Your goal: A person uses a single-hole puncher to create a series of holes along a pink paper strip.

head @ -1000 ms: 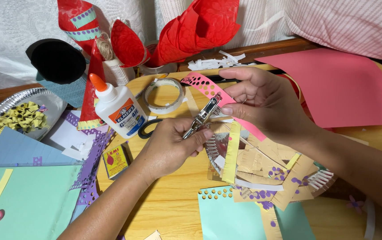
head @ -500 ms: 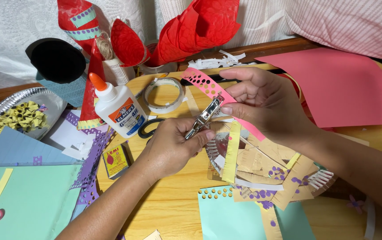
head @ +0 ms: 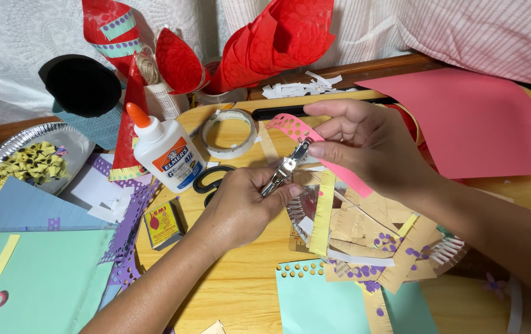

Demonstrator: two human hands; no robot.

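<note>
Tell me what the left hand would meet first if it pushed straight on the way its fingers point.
The left hand holds a metal hole punch angled up and to the right. Going on that way, it would likely first meet the right hand pinching the pink paper strip, though depth is hard to judge.

Metal hole punch (head: 285, 168), slim and silvery, held tilted above the roll of tape's (head: 231, 133) right side, its jaws closed over a pink paper strip (head: 321, 151) perforated with round holes at its upper-left end.

A home craft table (head: 228, 297), shown by glue bottle (head: 165, 151), tape roll (head: 231, 133), scissors (head: 211, 181) and cut coloured paper (head: 469, 117).
</note>
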